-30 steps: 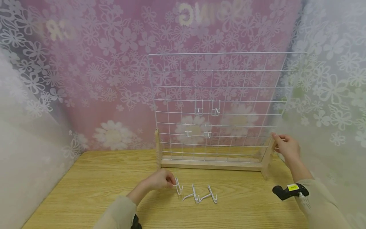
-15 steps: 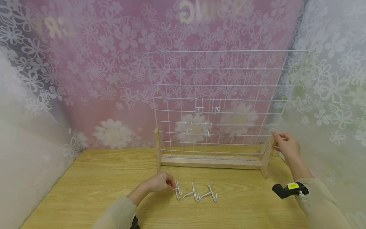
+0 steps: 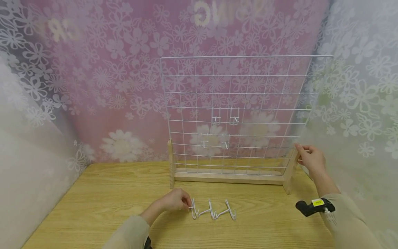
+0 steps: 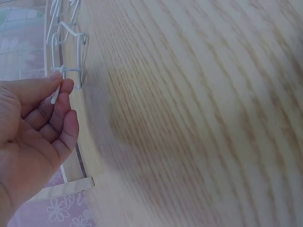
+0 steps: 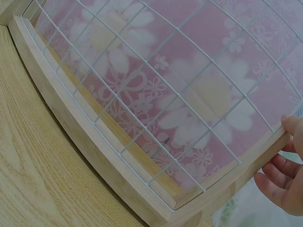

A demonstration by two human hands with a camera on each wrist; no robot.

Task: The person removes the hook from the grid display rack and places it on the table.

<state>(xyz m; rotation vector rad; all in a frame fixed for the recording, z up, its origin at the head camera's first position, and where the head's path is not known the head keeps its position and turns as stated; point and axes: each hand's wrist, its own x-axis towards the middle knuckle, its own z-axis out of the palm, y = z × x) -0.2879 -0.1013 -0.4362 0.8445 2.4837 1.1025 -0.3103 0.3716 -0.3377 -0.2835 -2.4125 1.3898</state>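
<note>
My left hand point(image 3: 176, 200) pinches the stem of a white wire hook point(image 3: 194, 211) between thumb and fingertips, low over the table. In the left wrist view, that hook's square wire frame point(image 4: 66, 69) extends past my fingertips, and the other fingers are loosely curled. Two similar white hooks, a middle one point(image 3: 211, 209) and a right one point(image 3: 230, 210), lie in a row beside it. At the right, my right hand point(image 3: 313, 160) holds the top of the wooden stand's right upright point(image 5: 232, 187), thumb on one side and fingers on the other.
A white wire grid panel point(image 3: 256, 93) stands upright in the wooden stand's base point(image 3: 230, 178) at the back of the wood-grain table point(image 3: 118, 193). Several white hooks hang on its middle, one being an upper hook point(image 3: 216, 120). A flowered curtain point(image 3: 118, 79) hangs behind.
My left hand has lowered slightly with the hook, bringing it level with the other two on the table. The right hand stays at the upright.
</note>
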